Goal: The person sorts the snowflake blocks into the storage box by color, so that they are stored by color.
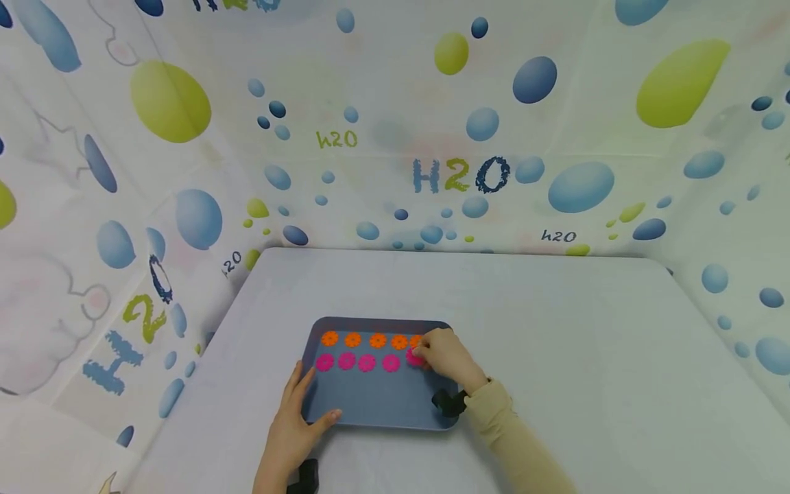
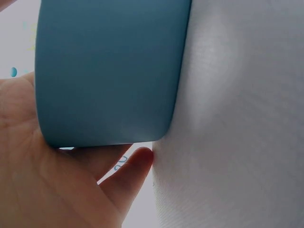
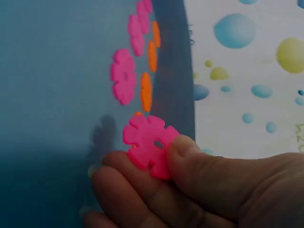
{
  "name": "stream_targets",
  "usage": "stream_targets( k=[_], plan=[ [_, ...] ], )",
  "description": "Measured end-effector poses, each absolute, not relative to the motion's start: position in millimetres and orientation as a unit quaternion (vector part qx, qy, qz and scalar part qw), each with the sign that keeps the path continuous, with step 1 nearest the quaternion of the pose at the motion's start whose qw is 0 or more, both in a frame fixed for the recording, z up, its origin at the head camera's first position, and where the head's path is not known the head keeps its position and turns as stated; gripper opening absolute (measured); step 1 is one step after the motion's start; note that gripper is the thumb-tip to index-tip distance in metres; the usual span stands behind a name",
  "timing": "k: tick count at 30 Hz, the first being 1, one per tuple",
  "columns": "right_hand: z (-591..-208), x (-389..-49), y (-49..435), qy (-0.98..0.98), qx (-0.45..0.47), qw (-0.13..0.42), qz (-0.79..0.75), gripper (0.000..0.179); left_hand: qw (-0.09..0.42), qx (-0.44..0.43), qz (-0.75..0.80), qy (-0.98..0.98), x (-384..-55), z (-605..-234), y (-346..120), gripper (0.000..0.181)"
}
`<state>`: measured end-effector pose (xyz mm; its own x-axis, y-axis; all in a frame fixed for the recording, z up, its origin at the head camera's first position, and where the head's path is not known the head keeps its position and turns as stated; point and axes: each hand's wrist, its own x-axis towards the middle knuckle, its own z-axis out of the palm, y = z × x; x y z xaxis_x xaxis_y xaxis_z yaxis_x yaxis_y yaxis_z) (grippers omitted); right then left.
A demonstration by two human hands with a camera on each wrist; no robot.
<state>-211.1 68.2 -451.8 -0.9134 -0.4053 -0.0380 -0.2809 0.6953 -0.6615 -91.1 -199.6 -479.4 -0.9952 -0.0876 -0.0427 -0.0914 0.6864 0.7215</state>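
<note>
A blue-grey rectangular tray [image 1: 382, 405] lies on the white table with two rows of flower-shaped plastic pieces in it. Orange flower pieces [image 1: 378, 340] form the far row, and pink flower pieces [image 1: 367, 363] the nearer one. At the right end of the pink row, my right hand [image 1: 449, 357] pinches a pink flower piece [image 3: 147, 140] between thumb and fingers, tilted above the tray floor in the right wrist view. My left hand [image 1: 290, 429] rests against the tray's near left corner, fingers extended along the left side and thumb over the front rim.
The white table [image 1: 586, 357] spreads around the tray. Behind it and at both sides hangs a pale cloth [image 1: 382, 82] printed with blue and green drops and lettering. A black wrist mount [image 1: 448, 403] overlaps the tray's near right corner in the head view.
</note>
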Motion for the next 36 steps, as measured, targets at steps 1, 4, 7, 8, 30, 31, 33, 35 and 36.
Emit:
stream_targets(
  k=[1,4,7,8,30,31,33,35,36],
  plan=[
    [-453,-210,66,0.92,-0.181,0.088,-0.336,0.029,0.003,-0.049,0.394,0.918,-91,-479,-200,0.094],
    [-455,-208,60,0.933,-0.165,0.078,-0.312,0.037,0.003,-0.051,0.397,0.917,-90,-479,-201,0.094],
    [-455,-206,55,0.942,-0.155,0.064,-0.292,0.046,-0.003,-0.049,0.394,0.918,-89,-480,-201,0.093],
    [-454,-205,54,0.945,-0.149,0.057,-0.285,0.049,-0.004,-0.05,0.394,0.918,-89,-480,-202,0.093],
    [-456,-191,54,0.933,-0.113,-0.028,-0.341,0.028,0.016,-0.045,0.404,0.914,-92,-480,-204,0.096],
    [-453,-190,55,0.929,-0.116,-0.038,-0.351,0.025,0.015,-0.044,0.403,0.914,-92,-480,-205,0.096],
    [-447,-187,58,0.923,-0.123,-0.052,-0.361,0.021,0.013,-0.045,0.404,0.913,-91,-480,-206,0.096],
    [-441,-185,63,0.921,-0.128,-0.059,-0.362,0.019,0.015,-0.047,0.407,0.912,-91,-480,-207,0.096],
    [-439,-184,66,0.92,-0.129,-0.061,-0.365,0.018,0.018,-0.049,0.408,0.912,-90,-480,-207,0.096]
  ],
)
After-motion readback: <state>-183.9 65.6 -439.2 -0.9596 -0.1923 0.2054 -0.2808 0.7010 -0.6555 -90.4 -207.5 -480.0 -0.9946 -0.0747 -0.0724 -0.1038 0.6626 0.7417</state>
